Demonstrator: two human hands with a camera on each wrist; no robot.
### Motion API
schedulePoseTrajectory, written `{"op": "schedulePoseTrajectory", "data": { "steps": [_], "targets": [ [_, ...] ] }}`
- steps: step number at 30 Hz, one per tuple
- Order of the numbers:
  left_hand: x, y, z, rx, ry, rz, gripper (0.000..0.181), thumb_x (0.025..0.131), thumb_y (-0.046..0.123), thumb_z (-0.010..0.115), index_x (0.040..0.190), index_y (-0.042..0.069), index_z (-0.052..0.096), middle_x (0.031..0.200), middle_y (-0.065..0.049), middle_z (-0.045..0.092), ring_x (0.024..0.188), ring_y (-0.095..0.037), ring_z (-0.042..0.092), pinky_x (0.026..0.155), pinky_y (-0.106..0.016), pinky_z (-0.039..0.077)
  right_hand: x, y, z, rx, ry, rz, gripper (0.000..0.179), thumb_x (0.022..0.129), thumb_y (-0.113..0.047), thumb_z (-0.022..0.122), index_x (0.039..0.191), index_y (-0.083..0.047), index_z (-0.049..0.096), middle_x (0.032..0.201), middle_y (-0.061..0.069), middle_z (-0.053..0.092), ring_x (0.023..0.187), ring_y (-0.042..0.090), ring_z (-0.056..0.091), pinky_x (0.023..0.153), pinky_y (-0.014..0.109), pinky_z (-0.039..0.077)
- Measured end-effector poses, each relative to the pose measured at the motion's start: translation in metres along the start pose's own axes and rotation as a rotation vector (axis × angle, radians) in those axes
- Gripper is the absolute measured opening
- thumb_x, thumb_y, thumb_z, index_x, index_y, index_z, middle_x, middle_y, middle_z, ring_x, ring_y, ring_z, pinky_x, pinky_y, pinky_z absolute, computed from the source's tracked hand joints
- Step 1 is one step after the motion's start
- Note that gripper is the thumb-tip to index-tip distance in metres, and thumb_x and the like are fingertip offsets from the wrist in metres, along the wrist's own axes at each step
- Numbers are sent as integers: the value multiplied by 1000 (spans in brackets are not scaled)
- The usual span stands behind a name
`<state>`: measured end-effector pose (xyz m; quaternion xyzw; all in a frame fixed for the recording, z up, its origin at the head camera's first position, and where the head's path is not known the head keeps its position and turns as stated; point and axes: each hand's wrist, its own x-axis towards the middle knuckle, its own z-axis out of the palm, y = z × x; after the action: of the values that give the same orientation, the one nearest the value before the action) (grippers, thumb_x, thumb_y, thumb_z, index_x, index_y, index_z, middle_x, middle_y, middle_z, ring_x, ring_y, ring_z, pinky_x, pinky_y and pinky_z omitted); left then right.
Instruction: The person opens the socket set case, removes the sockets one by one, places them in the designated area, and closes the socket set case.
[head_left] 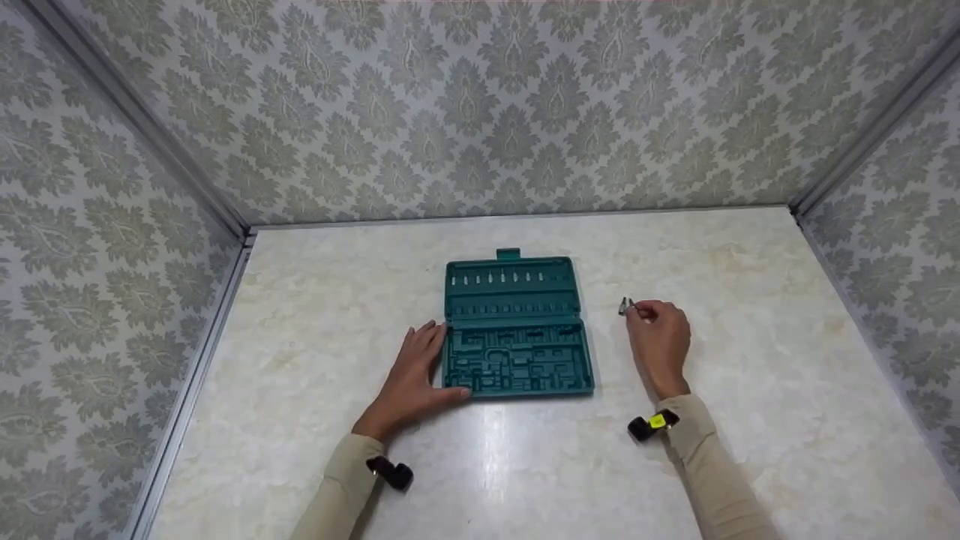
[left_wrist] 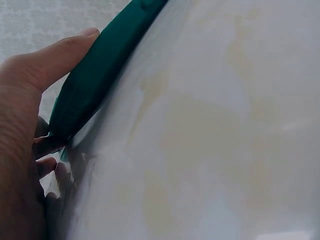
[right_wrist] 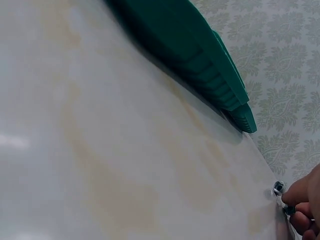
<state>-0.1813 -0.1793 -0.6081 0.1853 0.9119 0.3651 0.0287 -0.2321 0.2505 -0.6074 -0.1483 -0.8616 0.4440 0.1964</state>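
Note:
A green plastic tool case (head_left: 517, 358) lies unfolded on the table, with a row of small silver bits (head_left: 502, 276) standing in its far half. The molded slots of the near half hold nothing that I can make out. My left hand (head_left: 409, 379) rests against the case's near left corner, thumb on the front edge and extended fingers by the left side. To the right of the case, my right hand (head_left: 661, 337) pinches a small dark metal piece (right_wrist: 289, 210) between thumb and fingers. Right beside those fingertips is a shiny metal piece (head_left: 622, 306); whether it is also held is unclear.
A pale marbled table (head_left: 315, 300) carries everything. Patterned wall panels (head_left: 517, 105) close it in at the back and on both sides. The case's latch tab (head_left: 508, 254) sticks out toward the back wall.

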Motion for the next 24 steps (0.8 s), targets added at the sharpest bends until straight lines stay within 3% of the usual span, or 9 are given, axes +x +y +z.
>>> {"op": "schedulePoseTrajectory", "data": {
  "steps": [5,9,15,24],
  "targets": [
    [0,0,0,-8,-9,-8,126,83,66,87,175,6,27,178,-17,32,168,-40,16,137,-55,7,0,-8,-2,88,20,63,29,103,-24,78,119,-1,81,106,14,72,97,29,65,86,41,51],
    [-2,0,-2,-12,-12,-28,126,82,69,86,176,9,26,179,-15,30,169,-39,14,137,-56,8,2,-23,0,66,-5,-34,28,103,-20,78,119,2,81,105,19,73,96,31,65,88,44,50],
    [-3,2,-1,-16,-14,-47,127,82,71,85,176,12,25,181,-13,27,170,-39,11,136,-58,10,8,-48,5,55,-137,-228,25,101,-14,81,116,6,81,105,22,75,96,37,64,89,48,49],
    [-4,1,0,-18,-9,-50,128,81,74,84,177,16,23,182,-11,26,170,-38,10,136,-58,11,22,-76,23,52,-376,-311,27,104,-15,77,123,4,79,115,21,74,105,37,64,96,52,50]
  ]
}}
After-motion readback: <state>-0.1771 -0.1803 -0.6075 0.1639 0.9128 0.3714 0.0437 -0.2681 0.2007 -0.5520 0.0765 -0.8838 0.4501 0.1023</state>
